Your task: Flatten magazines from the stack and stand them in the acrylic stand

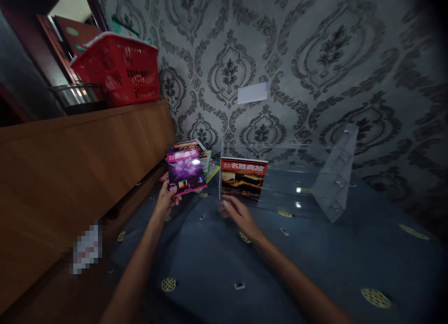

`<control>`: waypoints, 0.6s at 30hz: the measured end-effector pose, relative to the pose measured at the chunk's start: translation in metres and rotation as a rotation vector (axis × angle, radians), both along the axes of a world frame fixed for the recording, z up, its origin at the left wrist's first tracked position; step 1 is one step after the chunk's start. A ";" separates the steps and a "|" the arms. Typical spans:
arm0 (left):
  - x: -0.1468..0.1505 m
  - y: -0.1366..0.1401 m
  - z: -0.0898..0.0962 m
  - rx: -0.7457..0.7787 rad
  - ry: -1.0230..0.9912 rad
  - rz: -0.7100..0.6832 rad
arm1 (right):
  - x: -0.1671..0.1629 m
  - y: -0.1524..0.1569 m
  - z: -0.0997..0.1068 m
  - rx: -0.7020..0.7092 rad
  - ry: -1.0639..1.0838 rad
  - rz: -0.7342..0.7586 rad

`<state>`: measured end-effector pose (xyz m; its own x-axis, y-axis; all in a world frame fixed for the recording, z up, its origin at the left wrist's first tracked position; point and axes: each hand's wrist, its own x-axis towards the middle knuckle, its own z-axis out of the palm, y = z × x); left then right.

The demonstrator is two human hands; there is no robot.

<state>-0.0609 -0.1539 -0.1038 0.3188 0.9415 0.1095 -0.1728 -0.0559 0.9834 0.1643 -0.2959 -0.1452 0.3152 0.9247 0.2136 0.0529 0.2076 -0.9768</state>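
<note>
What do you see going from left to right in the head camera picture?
Metal pot → red basket → left hand holding the purple book → right hand → red book → clear plastic stand.

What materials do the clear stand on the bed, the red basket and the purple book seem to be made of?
The clear stand looks like glossy acrylic or similar plastic: see-through, with bright glints. The red basket appears to be moulded plastic, with slotted walls. The purple book, held by the left hand, seems to be paper with a glossy printed cover that catches light.
</note>
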 end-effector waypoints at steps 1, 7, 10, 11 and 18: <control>-0.001 -0.011 -0.009 -0.014 -0.020 -0.022 | -0.009 0.006 -0.002 -0.044 0.089 0.058; -0.003 -0.062 -0.046 -0.120 0.024 -0.174 | -0.025 0.009 -0.013 -0.061 0.348 0.161; -0.002 -0.072 -0.053 -0.120 0.078 -0.274 | -0.019 0.000 -0.021 -0.031 0.317 0.091; -0.001 -0.074 -0.055 -0.106 0.091 -0.307 | -0.017 -0.003 -0.024 -0.015 0.290 0.061; 0.002 -0.074 -0.065 -0.011 0.104 -0.391 | -0.013 -0.017 -0.038 0.045 0.141 -0.009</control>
